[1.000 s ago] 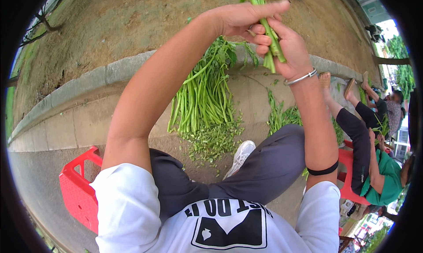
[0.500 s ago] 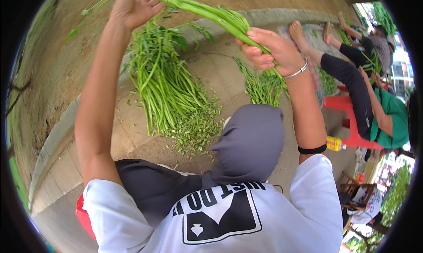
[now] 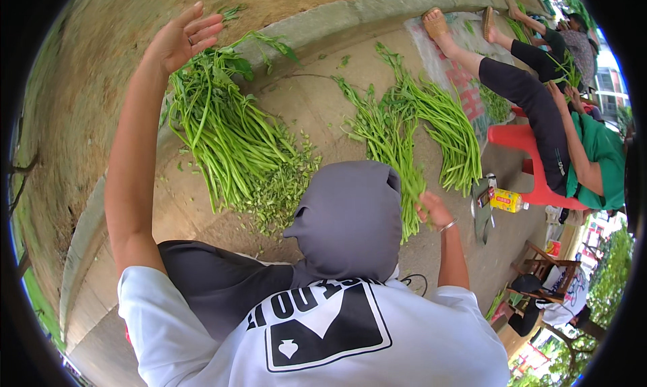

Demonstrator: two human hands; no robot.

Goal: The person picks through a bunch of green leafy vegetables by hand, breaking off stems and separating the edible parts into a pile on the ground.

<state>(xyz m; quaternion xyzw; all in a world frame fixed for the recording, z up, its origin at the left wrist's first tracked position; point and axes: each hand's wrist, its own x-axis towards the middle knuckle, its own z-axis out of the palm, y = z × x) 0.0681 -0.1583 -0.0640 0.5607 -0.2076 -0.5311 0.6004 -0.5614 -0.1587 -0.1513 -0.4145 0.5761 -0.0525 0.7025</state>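
My left hand point(image 3: 183, 40) is raised at the upper left, palm showing and fingers spread, with nothing in it. Beneath it lies a big pile of long green leafy-vegetable stalks point(image 3: 229, 134), leaves at the far end. My right hand point(image 3: 435, 210), with a bangle at the wrist, is low beside the stem ends of a smaller bunch of greens point(image 3: 393, 134). Motion smears its fingers and the green right by them, so its grip is unclear. Another bunch of stalks point(image 3: 448, 127) lies to the right of that one.
Chopped stem bits point(image 3: 276, 195) litter the paving by the big pile. A curb point(image 3: 323, 21) curves along the far side. At right, a person in green point(image 3: 600, 158) sits on a red stool point(image 3: 512, 137). A yellow-labelled bottle point(image 3: 507, 200) stands near the stool.
My right hand has dropped from high up, where it held long stalks, to beside the smaller bunch. My left hand has come off those stalks and moved slightly left and down.
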